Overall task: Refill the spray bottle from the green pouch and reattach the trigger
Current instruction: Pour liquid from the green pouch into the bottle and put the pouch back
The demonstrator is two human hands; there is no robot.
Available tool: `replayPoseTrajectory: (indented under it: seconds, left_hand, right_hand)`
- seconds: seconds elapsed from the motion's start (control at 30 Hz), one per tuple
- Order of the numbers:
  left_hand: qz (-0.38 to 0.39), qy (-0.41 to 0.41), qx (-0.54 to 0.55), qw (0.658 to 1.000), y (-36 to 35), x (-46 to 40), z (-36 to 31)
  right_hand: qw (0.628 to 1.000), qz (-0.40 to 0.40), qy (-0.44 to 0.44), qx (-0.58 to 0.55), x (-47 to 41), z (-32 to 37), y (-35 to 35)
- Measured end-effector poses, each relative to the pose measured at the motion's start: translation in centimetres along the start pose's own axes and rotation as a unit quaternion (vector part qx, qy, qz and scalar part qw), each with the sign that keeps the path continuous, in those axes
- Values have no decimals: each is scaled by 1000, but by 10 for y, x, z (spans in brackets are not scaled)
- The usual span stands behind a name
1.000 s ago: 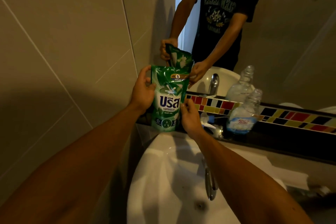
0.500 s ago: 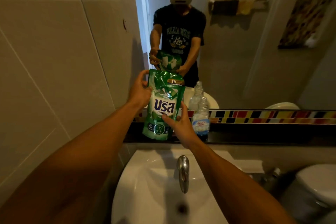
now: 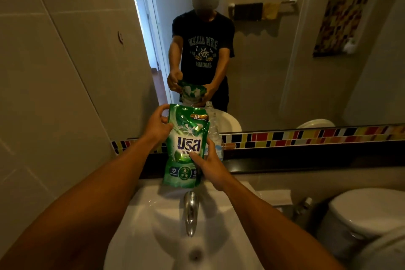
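Green pouch (image 3: 185,144) stood upright over the sink (image 3: 238,199), your left hand (image 3: 156,128) pinching its top corner, right hand (image 3: 210,165) clasping its front, likely steadying it for opening, bottle (image 3: 215,136) just behind

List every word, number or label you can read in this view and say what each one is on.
"5" on the gold badge near the top of the green pouch.
Large white brand lettering across the pouch front, non-Latin script, partly covered by the right hand.
Smaller pouch print: too small to read.
Clear bottle label: hidden or blurred.
Mirrored shirt print: reversed, unclear.
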State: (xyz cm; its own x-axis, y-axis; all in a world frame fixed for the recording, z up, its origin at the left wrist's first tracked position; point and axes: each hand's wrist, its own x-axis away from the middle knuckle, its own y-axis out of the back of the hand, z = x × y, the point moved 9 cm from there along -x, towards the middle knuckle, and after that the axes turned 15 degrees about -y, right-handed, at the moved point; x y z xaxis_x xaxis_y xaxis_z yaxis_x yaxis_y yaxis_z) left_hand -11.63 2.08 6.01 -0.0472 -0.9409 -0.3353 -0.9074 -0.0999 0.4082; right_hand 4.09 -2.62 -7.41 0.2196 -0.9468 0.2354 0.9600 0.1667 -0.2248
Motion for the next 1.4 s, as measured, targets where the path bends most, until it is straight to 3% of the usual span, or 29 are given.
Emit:
replayPoseTrajectory:
  seconds: [1.0, 1.4]
  left_hand:
    - [67, 70, -106, 990, -13, -42, -3]
    - [101, 99, -115, 983, -21, -53, -10]
  right_hand:
    - [999, 5, -42, -8, -16, 9, 2]
    - [995, 9, -98, -18, -12, 9, 1]
